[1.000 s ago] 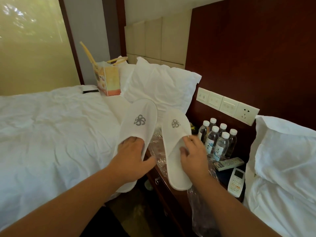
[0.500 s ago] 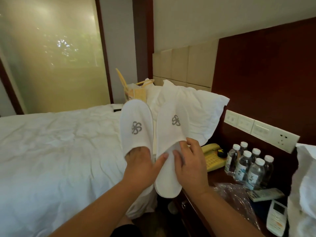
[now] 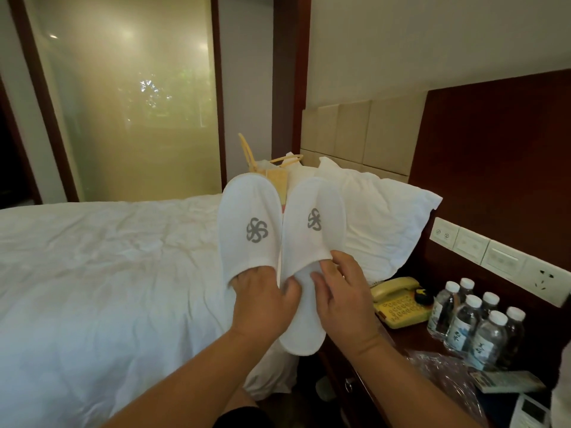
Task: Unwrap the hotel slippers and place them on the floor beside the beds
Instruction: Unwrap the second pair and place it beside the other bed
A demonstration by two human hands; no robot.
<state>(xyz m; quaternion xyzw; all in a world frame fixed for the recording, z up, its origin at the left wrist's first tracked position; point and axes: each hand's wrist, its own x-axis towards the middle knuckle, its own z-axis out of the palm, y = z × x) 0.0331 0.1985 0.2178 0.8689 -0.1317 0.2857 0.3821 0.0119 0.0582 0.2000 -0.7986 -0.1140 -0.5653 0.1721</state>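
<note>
Two white hotel slippers with a grey pinwheel logo stand upright side by side in the air above the bed's edge. My left hand [image 3: 262, 301] is pushed into the opening of the left slipper [image 3: 250, 230], its thumb resting on the right slipper. My right hand [image 3: 343, 295] pinches the upper's edge of the right slipper [image 3: 309, 242], whose heel hangs down between my wrists. The crumpled clear plastic wrapper [image 3: 445, 375] lies on the nightstand at lower right.
A white bed [image 3: 92, 273] with a pillow [image 3: 380, 217] fills the left. The dark nightstand [image 3: 404, 338] holds a yellow phone [image 3: 398, 304], several water bottles [image 3: 472, 325] and remotes [image 3: 506, 386]. A yellow bag [image 3: 275, 174] stands behind the slippers. A narrow floor strip [image 3: 296, 400] runs between bed and nightstand.
Both slippers have risen and come closer together. The view has tilted up and turned left, showing the phone. My left thumb now touches the right slipper.
</note>
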